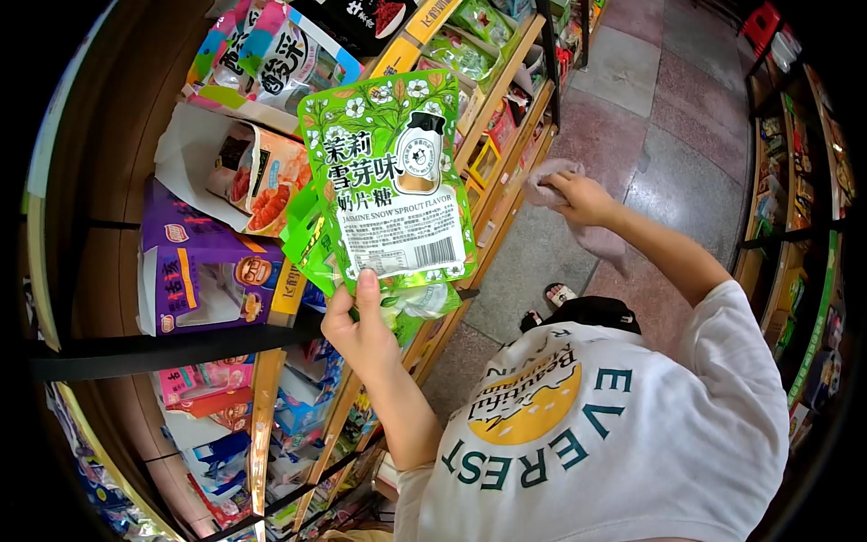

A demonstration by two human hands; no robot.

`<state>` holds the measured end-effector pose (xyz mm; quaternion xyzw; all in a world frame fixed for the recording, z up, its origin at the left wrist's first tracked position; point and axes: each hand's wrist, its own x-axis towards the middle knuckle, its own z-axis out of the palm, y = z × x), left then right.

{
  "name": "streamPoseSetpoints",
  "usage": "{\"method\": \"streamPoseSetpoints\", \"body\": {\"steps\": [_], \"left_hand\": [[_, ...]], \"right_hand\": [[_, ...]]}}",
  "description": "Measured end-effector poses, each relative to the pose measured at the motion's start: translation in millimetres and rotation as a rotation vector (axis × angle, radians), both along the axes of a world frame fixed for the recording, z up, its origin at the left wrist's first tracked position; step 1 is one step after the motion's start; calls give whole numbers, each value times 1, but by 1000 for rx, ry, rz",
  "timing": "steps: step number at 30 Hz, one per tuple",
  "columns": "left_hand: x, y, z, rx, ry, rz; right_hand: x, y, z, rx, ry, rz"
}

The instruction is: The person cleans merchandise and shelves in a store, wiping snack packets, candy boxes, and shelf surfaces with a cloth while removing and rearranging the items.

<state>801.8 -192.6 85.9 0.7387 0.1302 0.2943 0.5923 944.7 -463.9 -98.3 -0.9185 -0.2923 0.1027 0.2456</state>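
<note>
My left hand (366,330) is closed on the bottom edge of green candy packets, thumb pressed on the front. The foremost candy packet (388,172) faces me, with white blossoms, a bottle picture, a barcode and the words "Jasmine Snow Sprout Flavor". More green packaging (312,239) shows behind it, partly hidden. Out to the right, over the aisle, my right hand (578,194) grips a pale pinkish cloth (601,246) that hangs down from the fingers.
Wooden shelves on the left carry a purple display box (212,257), an orange-red snack packet (253,172) and a colourful carton (271,59). A black shelf post (181,345) crosses below. Across the tiled floor (623,86) stand more stocked shelves (795,208).
</note>
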Motion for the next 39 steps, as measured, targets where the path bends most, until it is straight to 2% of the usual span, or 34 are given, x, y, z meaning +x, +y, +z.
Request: {"method": "streamPoseSetpoints", "body": {"steps": [1,3,4,5,7,8,10,11,13,15,17,19,21,23,25,31,39], "left_hand": [[0,-1,0,3,2,0],[-1,-4,3,124,-15,25],[-1,-6,4,132,-13,25],[-1,-8,5,153,-24,29],[-1,-11,8,185,-35,36],[-1,-12,9,203,-28,40],[0,-15,10,244,-30,55],[1,-17,11,249,-28,55],[1,-23,13,227,-24,78],[-1,-23,10,240,-20,70],[-2,-23,9,252,-20,63],[-5,-23,8,216,-17,39],[-8,-22,7,181,6,35],[-11,-22,7,149,27,29],[-11,-26,8,86,21,26],[-13,-29,7,43,16,6],[-15,-29,3,69,48,-7]], "right_hand": [[0,2,-2,3,2,0],[-3,10,-10,437,280,-266],[-3,17,-13,608,330,-361],[-3,25,-8,617,334,-358],[-2,43,20,1160,644,-425],[-3,52,38,1167,649,-421],[-8,67,80,1500,727,-273],[-12,72,95,1504,730,-273],[-19,81,121,1574,612,-99],[-23,91,135,1580,609,-116],[-26,99,142,1406,528,-217],[-27,101,150,1425,549,-226],[-31,101,159,1568,707,-130],[-32,101,162,1587,751,-102],[-32,101,165,1642,923,-96],[-36,96,178,1647,1054,-70],[-36,95,171,1703,1077,-97]]}}
